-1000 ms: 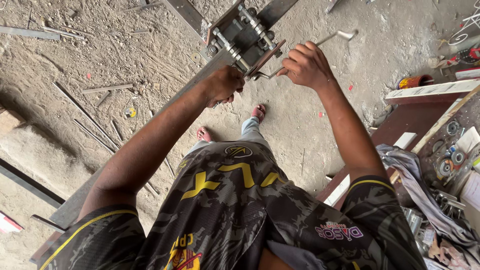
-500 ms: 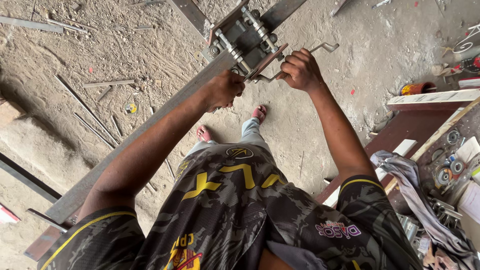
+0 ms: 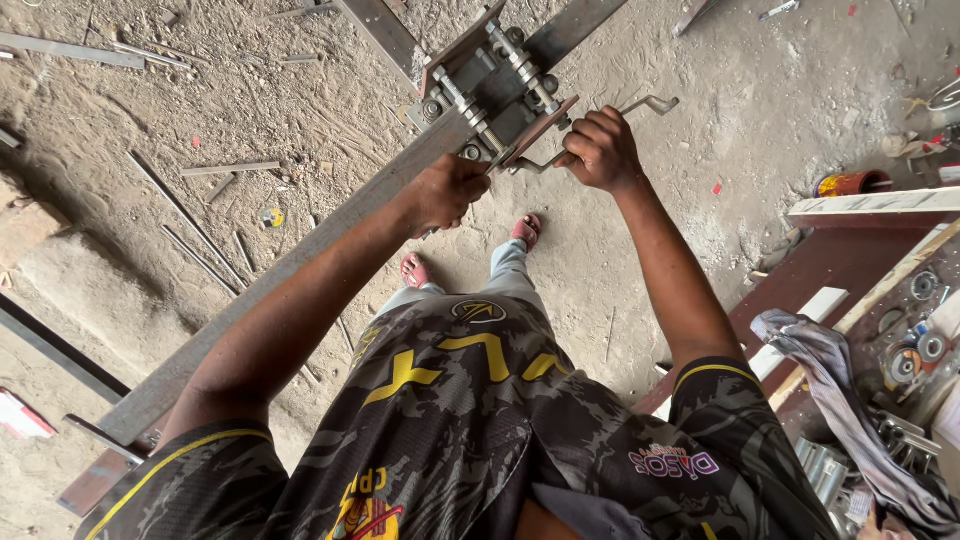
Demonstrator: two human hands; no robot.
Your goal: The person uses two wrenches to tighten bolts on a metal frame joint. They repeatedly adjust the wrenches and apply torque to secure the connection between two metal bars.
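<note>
**Clamping Fixture on Steel Bar**

Bracing the long steel bar, the left hand is closing around it beside the clamp fixture; the right hand is gripping the crank handle, fully closed, for leverage.

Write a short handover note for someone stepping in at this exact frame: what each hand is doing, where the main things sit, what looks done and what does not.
Left hand: closed on the near end of the metal clamp jig, where it meets the long steel bar.
Right hand: gripping the bent crank handle that sticks out of the jig's right side.
The bar runs diagonally from lower left to upper right, above the dusty floor, and the jig sits on it.
Done: jig mounted on the bar, both hands in place.
Left: how far the crank is turned, or how tight the jig is, cannot be told.
</note>
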